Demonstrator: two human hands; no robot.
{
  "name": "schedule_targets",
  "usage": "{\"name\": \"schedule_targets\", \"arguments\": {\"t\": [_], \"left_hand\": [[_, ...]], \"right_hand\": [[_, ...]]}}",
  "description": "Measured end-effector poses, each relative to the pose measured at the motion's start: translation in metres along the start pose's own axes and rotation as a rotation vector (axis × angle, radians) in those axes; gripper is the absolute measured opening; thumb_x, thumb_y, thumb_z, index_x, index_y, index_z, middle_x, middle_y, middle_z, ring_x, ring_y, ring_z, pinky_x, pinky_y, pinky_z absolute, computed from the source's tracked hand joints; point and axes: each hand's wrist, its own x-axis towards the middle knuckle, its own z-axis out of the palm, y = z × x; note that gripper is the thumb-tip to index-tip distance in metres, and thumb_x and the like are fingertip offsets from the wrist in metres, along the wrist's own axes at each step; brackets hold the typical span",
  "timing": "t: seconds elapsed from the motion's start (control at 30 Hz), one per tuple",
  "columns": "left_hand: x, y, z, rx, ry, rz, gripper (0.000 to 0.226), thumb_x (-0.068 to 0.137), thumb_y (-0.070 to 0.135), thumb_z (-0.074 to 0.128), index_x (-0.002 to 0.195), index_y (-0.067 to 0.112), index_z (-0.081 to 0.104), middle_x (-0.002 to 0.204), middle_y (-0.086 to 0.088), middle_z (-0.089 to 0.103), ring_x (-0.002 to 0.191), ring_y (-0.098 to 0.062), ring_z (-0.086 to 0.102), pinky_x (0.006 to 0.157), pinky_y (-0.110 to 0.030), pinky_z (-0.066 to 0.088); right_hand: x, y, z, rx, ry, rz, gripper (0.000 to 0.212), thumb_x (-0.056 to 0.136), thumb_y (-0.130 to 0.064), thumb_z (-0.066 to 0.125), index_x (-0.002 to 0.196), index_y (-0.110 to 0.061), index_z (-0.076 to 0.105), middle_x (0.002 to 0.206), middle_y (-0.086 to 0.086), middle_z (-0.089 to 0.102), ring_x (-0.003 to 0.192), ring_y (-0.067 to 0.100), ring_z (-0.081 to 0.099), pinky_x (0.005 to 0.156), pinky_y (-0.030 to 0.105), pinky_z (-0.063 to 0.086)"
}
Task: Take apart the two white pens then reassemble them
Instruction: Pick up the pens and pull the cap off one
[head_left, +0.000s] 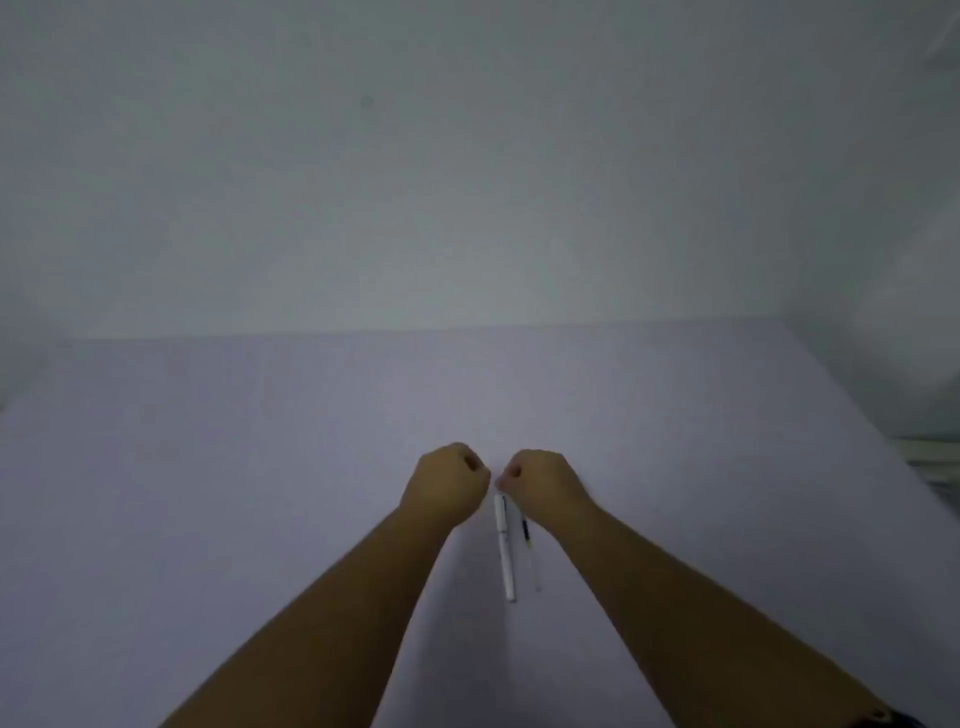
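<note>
Nothing readable here, honestly. The white pen (505, 545) lying on the counter (208, 493) has no print or logo I can make out, too small and blurry. Same for the thin refill (529, 540) beside it: a dark band, no lettering.

We look down on a wide, flat, pale lilac table surface (208, 519) that fills the near half of the scene. Behind its far edge stands a plain grey-white wall (467, 156) under dim, even light. At the far right we see a blurred pale ledge (930, 457); its nature is unclear.
</note>
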Motion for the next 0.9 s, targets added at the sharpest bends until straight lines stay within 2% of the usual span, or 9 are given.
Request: {"name": "schedule_targets", "arguments": {"t": [0.1,0.2,0.3,0.47,0.57,0.7,0.8,0.83,0.9], "left_hand": [[0.004,-0.024,0.026,-0.034,-0.076,-0.132,0.022,0.088,0.023,0.058,0.105,0.011,0.066,0.109,-0.008,0.068,0.092,-0.021,0.063,0.078,-0.029,0.051],[0.003,-0.041,0.048,-0.112,-0.105,-0.215,0.021,0.087,0.018,0.058,0.103,0.01,0.069,0.106,-0.01,0.071,0.098,-0.025,0.066,0.089,-0.034,0.055],[0.005,-0.047,0.061,-0.202,-0.111,-0.255,0.022,0.086,0.014,0.057,0.104,0.011,0.07,0.107,-0.009,0.072,0.099,-0.027,0.067,0.092,-0.038,0.055],[0.005,-0.049,0.076,-0.179,-0.166,-0.257,0.025,0.085,0.023,0.062,0.107,0.013,0.07,0.108,-0.005,0.072,0.099,-0.022,0.067,0.089,-0.031,0.054],[0.005,-0.05,0.082,-0.172,-0.143,-0.261,0.028,0.084,0.028,0.065,0.107,0.013,0.069,0.107,-0.003,0.071,0.097,-0.017,0.064,0.079,-0.024,0.047],[0.005,-0.046,0.084,-0.136,-0.126,-0.272,0.027,0.085,0.029,0.064,0.104,0.011,0.069,0.1,-0.004,0.071,0.084,-0.014,0.059,0.075,-0.022,0.044],[0.002,-0.044,0.081,-0.135,-0.112,-0.258,0.019,0.086,0.029,0.062,0.088,0.011,0.068,0.077,-0.002,0.065,0.073,-0.014,0.056,0.06,-0.018,0.04],[0.001,-0.043,0.079,-0.15,-0.105,-0.246,0.017,0.086,0.028,0.062,0.084,0.012,0.067,0.071,0.002,0.061,0.072,-0.015,0.056,0.055,-0.018,0.037],[0.0,-0.043,0.072,-0.181,-0.096,-0.226,0.016,0.085,0.027,0.063,0.085,0.012,0.068,0.07,0.004,0.06,0.072,-0.016,0.058,0.058,-0.019,0.041]], "right_hand": [[0.016,0.008,0.025,-0.072,-0.043,0.053,0.024,0.085,-0.033,0.062,0.094,-0.011,0.066,0.089,0.008,0.068,0.086,0.027,0.067,0.072,0.031,0.052],[0.024,0.011,0.04,-0.076,-0.048,0.088,0.028,0.084,-0.031,0.062,0.103,-0.01,0.063,0.104,0.008,0.069,0.093,0.027,0.066,0.073,0.031,0.051],[0.031,0.013,0.047,-0.109,-0.025,0.081,0.03,0.084,-0.029,0.063,0.105,-0.008,0.061,0.107,0.011,0.068,0.095,0.028,0.065,0.072,0.032,0.051],[0.036,0.016,0.053,-0.094,0.012,0.078,0.024,0.085,-0.022,0.063,0.102,-0.005,0.06,0.106,0.012,0.067,0.095,0.029,0.065,0.067,0.03,0.047],[0.038,0.017,0.055,-0.076,0.013,0.087,0.02,0.085,-0.018,0.061,0.101,-0.006,0.059,0.105,0.011,0.067,0.094,0.028,0.065,0.064,0.029,0.043],[0.039,0.015,0.054,0.025,0.025,0.105,0.008,0.084,-0.014,0.06,0.088,-0.008,0.057,0.094,0.012,0.067,0.075,0.025,0.06,0.054,0.025,0.04],[0.038,0.013,0.044,0.16,0.029,0.105,0.02,0.079,-0.013,0.061,0.062,-0.011,0.051,0.061,0.004,0.053,0.052,0.016,0.047,0.046,0.023,0.033],[0.037,0.013,0.039,0.179,0.009,0.092,0.028,0.078,-0.013,0.061,0.054,-0.012,0.047,0.053,0.003,0.048,0.048,0.015,0.044,0.046,0.023,0.034],[0.036,0.013,0.032,0.288,-0.029,0.09,0.026,0.077,-0.014,0.061,0.053,-0.007,0.056,0.054,0.006,0.054,0.052,0.02,0.052,0.055,0.031,0.048]]}}
